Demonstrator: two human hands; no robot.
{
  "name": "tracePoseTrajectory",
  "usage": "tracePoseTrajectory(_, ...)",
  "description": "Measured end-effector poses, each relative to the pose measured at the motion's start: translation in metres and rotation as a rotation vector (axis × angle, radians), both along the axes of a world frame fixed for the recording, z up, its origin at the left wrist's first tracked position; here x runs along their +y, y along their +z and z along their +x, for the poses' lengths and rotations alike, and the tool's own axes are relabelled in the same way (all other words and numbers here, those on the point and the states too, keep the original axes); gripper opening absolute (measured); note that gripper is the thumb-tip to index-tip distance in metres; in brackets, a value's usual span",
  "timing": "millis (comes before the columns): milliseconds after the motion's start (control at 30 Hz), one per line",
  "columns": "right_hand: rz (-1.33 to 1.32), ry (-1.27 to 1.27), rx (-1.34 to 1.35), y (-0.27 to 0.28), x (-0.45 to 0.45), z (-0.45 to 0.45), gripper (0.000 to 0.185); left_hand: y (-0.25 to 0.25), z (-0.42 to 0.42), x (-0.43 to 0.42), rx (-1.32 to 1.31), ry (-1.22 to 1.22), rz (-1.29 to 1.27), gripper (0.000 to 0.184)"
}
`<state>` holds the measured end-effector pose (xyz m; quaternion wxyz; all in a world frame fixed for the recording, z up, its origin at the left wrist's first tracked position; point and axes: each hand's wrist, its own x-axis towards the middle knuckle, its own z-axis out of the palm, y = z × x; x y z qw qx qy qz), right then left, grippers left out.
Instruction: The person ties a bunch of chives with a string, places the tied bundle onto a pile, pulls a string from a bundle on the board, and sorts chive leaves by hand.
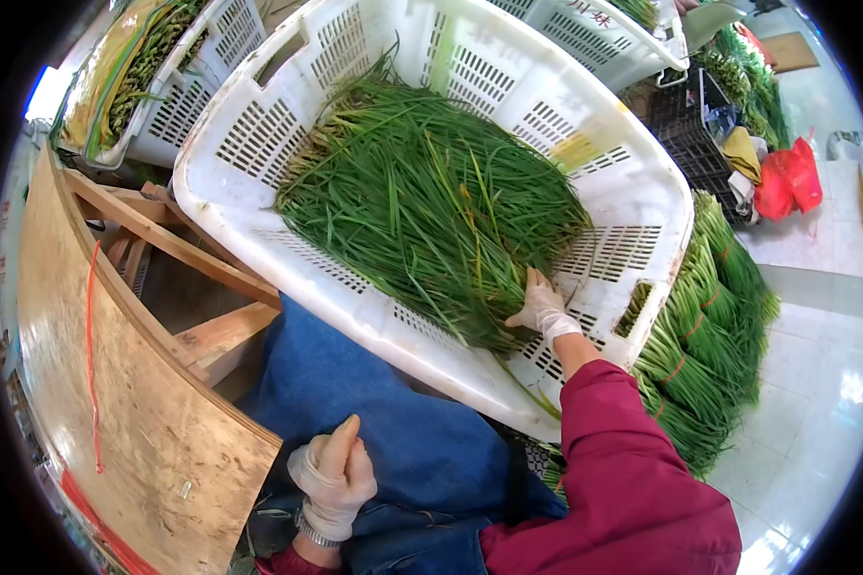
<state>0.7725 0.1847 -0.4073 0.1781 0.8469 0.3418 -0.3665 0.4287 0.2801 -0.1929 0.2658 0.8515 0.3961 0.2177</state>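
A big white plastic basket with slotted walls holds a thick heap of long green leafy stalks. My right hand, in a pale thin glove, reaches into the basket and touches the near right end of the heap, with thumb and fingers spread apart. Low in the view, over the blue apron, my left hand wears a similar glove with bare fingertips showing. Its fingers are curled together and nothing shows in them. It is outside the basket, near the wooden board.
A worn wooden board on a timber frame stands at the left. Tied green bundles lie right of the basket. Behind are more white crates, a black crate and a red plastic bag.
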Motion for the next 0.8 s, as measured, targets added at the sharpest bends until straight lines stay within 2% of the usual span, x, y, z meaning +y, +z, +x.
tracePoseTrajectory(100,0.042,0.058,-0.110,-0.017,-0.011,-0.007,0.119,0.000,-0.001,0.001,0.001,-0.012,-0.010,0.022)
tracePoseTrajectory(233,0.162,0.060,-0.296,-0.035,-0.020,-0.022,0.099,-0.002,-0.002,0.000,0.012,-0.015,0.017,0.023)
tracePoseTrajectory(333,0.200,0.090,-0.373,-0.045,-0.024,-0.023,0.096,-0.006,-0.002,0.003,-0.008,-0.047,0.074,0.024)
tracePoseTrajectory(467,0.287,0.193,-0.387,-0.047,-0.029,-0.023,0.091,-0.008,-0.004,0.004,-0.029,-0.052,0.095,0.025)
tracePoseTrajectory(567,0.307,0.151,-0.390,-0.061,-0.028,-0.019,0.080,-0.008,-0.004,0.004,-0.017,-0.055,0.102,0.025)
tracePoseTrajectory(667,0.203,0.098,-0.271,-0.062,-0.020,-0.004,0.058,-0.009,-0.004,0.004,-0.028,-0.056,0.120,0.026)
tracePoseTrajectory(767,0.179,0.098,-0.177,-0.033,-0.010,0.000,0.038,-0.009,-0.006,0.004,0.002,-0.068,0.128,0.026)
tracePoseTrajectory(800,0.140,0.054,-0.121,-0.029,-0.007,0.006,0.037,-0.009,-0.006,0.004,-0.002,-0.065,0.131,0.026)
